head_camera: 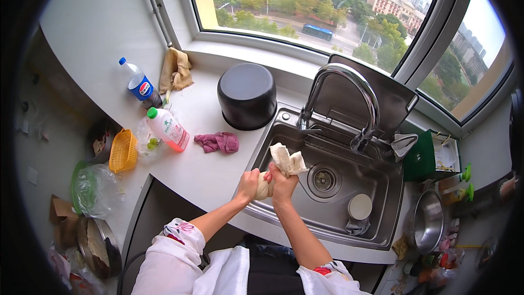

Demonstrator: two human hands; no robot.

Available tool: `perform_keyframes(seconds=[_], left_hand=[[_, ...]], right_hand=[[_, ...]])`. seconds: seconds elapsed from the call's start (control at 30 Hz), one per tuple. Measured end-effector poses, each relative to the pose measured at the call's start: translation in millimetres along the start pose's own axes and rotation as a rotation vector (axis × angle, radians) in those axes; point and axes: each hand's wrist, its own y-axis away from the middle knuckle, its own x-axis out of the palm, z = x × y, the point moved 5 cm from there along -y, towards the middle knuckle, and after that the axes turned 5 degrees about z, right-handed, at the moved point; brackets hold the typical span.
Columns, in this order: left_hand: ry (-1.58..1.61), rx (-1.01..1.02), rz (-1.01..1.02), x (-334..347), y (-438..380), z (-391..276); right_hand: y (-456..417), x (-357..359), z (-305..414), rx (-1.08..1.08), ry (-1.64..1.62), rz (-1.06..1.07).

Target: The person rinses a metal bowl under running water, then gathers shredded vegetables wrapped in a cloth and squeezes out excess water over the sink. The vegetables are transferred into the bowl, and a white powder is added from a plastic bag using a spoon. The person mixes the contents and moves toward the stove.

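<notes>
Both hands grip a cream-coloured cloth (pixel 282 156) above the near left part of the steel sink (pixel 327 209). My left hand (pixel 248 184) is closed around its rounded, bunched lower part. Just to the right, my right hand (pixel 283 184) clasps the cloth higher up, and its loose ends stick out above the fist. Whether anything is wrapped inside the bunched part cannot be seen. A chrome faucet (pixel 370 94) arches over the sink's far side. Near the right front of the basin is a pale round object (pixel 360 206) with a grey cloth (pixel 357 227) beneath it.
An upturned black pot (pixel 247 94) stands left of the faucet. A purple rag (pixel 217 142), a pink-liquid bottle (pixel 170 129), a Pepsi bottle (pixel 140 85) and a yellow basket (pixel 123 150) are on the left counter. To the right are a green box (pixel 421 155) and a steel bowl (pixel 426 221).
</notes>
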Motion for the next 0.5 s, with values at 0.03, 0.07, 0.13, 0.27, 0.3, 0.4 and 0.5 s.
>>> perform_keyframes(seconds=[0.03,0.07,0.13,0.27,0.3,0.4,0.5], left_hand=[[-0.02,-0.016,-0.03,-9.0,-0.1,7.3],[0.013,-0.028,-0.046,-16.2,-1.9,17.5],[0.077,-0.011,-0.083,-21.7,-0.5,10.2],[0.042,0.027,-0.054,-27.9,3.3,-18.8],[0.014,0.102,-0.021,-27.3,3.9,-38.2],[-0.045,0.302,0.167,-18.2,12.4,-96.6],[-0.221,0.377,0.486,-3.7,27.2,-127.3]], right_hand=[[0.0,6.0,-5.9,0.008,0.01,0.007],[0.3,12.2,-11.1,0.016,0.019,0.014],[-1.1,21.1,-14.5,0.009,0.053,0.026],[-7.3,24.1,-12.9,0.036,0.097,0.011],[-9.3,20.8,-13.7,0.057,0.078,-0.005],[-11.4,16.7,-13.1,0.065,0.02,-0.076],[-13.4,9.0,-2.0,0.05,0.128,-0.096]])
